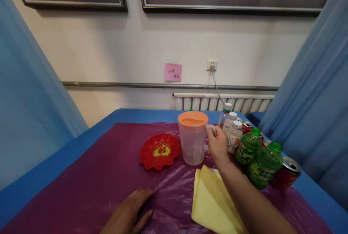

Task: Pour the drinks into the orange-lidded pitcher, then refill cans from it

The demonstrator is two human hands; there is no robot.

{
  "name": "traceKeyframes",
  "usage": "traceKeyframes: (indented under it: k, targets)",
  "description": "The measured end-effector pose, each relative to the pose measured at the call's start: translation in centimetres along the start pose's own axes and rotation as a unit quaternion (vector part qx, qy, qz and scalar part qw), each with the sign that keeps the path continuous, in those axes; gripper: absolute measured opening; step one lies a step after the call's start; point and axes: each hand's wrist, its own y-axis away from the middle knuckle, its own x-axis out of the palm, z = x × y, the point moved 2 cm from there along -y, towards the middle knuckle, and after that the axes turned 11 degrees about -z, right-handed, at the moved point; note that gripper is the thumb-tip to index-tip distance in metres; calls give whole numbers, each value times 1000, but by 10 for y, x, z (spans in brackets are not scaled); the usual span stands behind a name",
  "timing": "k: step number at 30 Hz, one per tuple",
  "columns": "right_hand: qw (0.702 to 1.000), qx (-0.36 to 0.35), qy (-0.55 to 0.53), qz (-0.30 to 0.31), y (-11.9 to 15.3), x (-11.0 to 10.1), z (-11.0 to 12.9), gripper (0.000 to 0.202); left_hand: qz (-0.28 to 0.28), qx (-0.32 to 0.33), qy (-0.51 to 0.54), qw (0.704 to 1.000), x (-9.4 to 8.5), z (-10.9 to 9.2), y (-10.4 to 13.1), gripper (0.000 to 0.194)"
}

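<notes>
My right hand (218,142) is closed around the handle of a clear plastic pitcher (192,147), which stands upright with an orange lid (193,119) on top. Just left of the pitcher lies a red scalloped plate (148,151) with a yellow design in its middle. A folded yellow cloth (213,201) rests below my right forearm, which covers part of it. Low in the view, my left hand (133,207) hovers over or rests on the purple plastic sheet (89,176), fingers apart and holding nothing; I cannot tell whether it touches.
Several bottles with white caps (235,136), green bottles (265,165) and red cans (286,174) crowd the table's right side. The blue-covered table (130,115) meets a wall with a radiator (223,100) and a plugged-in socket (212,65). Blue curtains (307,82) hang at both sides.
</notes>
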Motion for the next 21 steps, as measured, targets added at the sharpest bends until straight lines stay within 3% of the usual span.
traceKeyframes:
  k: [9,15,18,21]
  targets:
    - [999,-25,20,-32,0,-5,-25,50,-16,6,0,1000,-5,-4,-2,41]
    - [999,-39,14,-19,0,-12,-26,49,27,-16,2,1000,-12,-7,-9,39]
    - [999,-51,15,-9,-2,-16,-26,49,32,-13,27,999,-27,-15,-37,39]
    - [998,-58,16,-10,-3,-18,-27,49,-12,27,30,999,-53,-39,-94,46]
